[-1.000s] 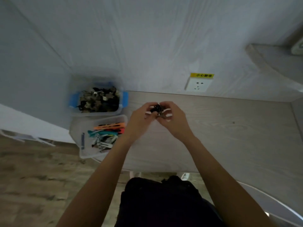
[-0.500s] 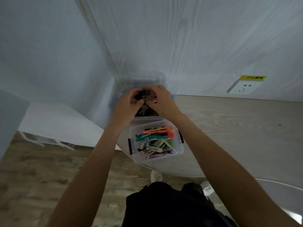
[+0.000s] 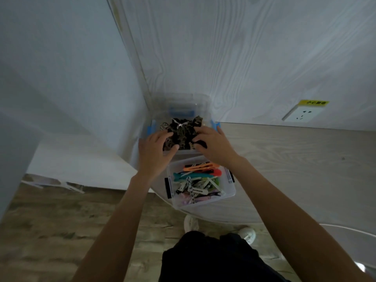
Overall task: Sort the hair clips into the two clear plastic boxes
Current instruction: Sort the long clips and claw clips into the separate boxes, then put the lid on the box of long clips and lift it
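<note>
Our left hand (image 3: 154,151) and right hand (image 3: 213,145) have spread apart, fingers loosely open over the dark clips (image 3: 181,133) in the blue-latched box (image 3: 203,104) on the wooden desk (image 3: 295,159) by the wall.

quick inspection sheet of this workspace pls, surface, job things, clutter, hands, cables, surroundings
surface: pale wood-grain table, bare to the right of the boxes.
job's things: far clear box with blue latches heaped with dark clips; near clear box with black latches holding long coloured clips, set at the table's front edge.
clutter: nothing seen.
grippers: left hand and right hand both over the dark heap, fingers in it; a grasp cannot be told.
cables: nothing seen.
surroundings: wall socket with yellow label; wood-look floor; white shoes below.
</note>
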Available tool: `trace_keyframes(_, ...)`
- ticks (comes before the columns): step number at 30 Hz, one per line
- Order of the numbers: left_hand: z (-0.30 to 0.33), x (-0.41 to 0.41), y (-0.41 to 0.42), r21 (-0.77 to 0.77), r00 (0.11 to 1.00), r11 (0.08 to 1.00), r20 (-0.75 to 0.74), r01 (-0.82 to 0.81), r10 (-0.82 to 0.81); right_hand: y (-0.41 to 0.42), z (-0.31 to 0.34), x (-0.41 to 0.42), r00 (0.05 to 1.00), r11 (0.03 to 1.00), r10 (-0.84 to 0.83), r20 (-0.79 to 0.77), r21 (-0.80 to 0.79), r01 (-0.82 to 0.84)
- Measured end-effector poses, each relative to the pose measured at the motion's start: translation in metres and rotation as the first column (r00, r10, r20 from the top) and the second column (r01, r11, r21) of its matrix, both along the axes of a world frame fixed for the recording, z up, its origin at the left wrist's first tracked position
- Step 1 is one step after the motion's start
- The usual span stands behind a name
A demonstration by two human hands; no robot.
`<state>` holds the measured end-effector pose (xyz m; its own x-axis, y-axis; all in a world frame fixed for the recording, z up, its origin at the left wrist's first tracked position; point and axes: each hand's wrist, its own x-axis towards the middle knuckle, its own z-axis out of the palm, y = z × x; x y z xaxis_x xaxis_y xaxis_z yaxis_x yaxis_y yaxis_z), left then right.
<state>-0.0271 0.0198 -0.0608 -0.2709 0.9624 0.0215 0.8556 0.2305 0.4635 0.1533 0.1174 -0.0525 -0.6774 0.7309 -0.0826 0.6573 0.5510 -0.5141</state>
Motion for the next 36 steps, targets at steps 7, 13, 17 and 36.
trace_keyframes(7,-0.003,0.004,0.022,-0.058,0.993,0.993,-0.059,0.099,-0.102,0.041,0.026,-0.003,0.96,0.972,-0.109,-0.257,0.173,0.157)
trace_keyframes(13,-0.002,0.006,0.025,0.042,0.992,0.997,-0.11,0.059,-0.054,0.074,0.033,-0.027,0.99,0.946,-0.134,-0.045,0.293,0.141)
trace_keyframes(17,-0.002,0.002,0.019,0.056,0.971,0.998,-0.238,0.025,-0.011,0.079,0.034,-0.033,0.992,0.916,-0.102,0.077,0.396,0.064)
trace_keyframes(36,0.068,0.024,-0.012,0.705,0.986,0.691,0.087,-0.16,0.139,-0.009,0.023,0.039,0.986,0.879,0.155,0.066,0.446,-0.168)
